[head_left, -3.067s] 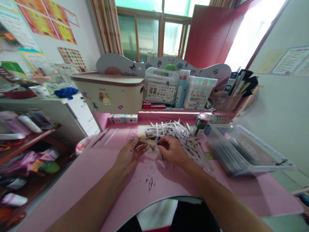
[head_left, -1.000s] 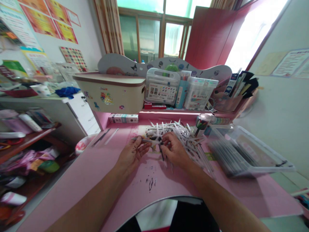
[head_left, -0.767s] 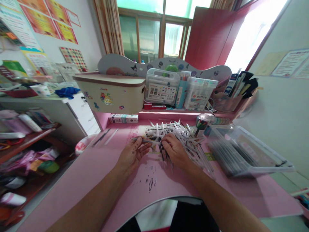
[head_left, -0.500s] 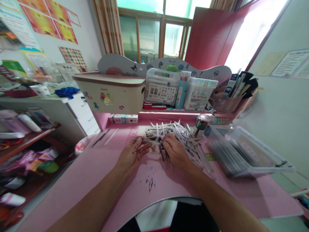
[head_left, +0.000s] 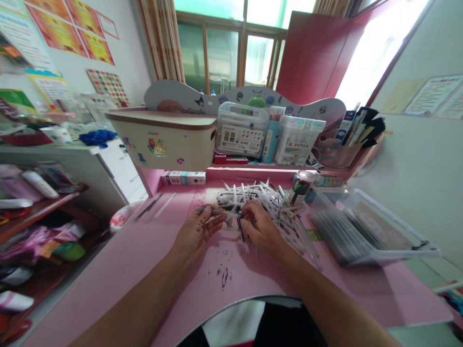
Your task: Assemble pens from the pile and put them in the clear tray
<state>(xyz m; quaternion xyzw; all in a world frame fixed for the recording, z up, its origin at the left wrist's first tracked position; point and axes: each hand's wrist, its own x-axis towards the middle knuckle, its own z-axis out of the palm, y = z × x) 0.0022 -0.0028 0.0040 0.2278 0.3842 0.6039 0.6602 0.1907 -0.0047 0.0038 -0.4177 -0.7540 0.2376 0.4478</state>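
My left hand [head_left: 195, 233] holds a slim white pen [head_left: 219, 211] across its fingertips, and dark ink stains mark the fingers. My right hand [head_left: 262, 229] rests at the front of a heap of white pens [head_left: 269, 200], its fingertips pinched at the pen's right end. Whether it grips that pen or one in the heap is partly hidden. A few thin dark sticks [head_left: 240, 230] poke out just left of my right hand. Black ink specks [head_left: 224, 277] mark the pink desk [head_left: 108, 260] below my hands.
A clear plastic tray of dark pens [head_left: 365, 231] stands right of the heap, with a small can [head_left: 300, 187] behind. Two loose pens [head_left: 154, 206] lie at left. A shelf behind holds a cream box [head_left: 162, 140] and marker cases [head_left: 240, 130].
My right hand has shifted slightly right and stays at the pen's end. My left hand holds the same pen, almost still. The view has barely moved.
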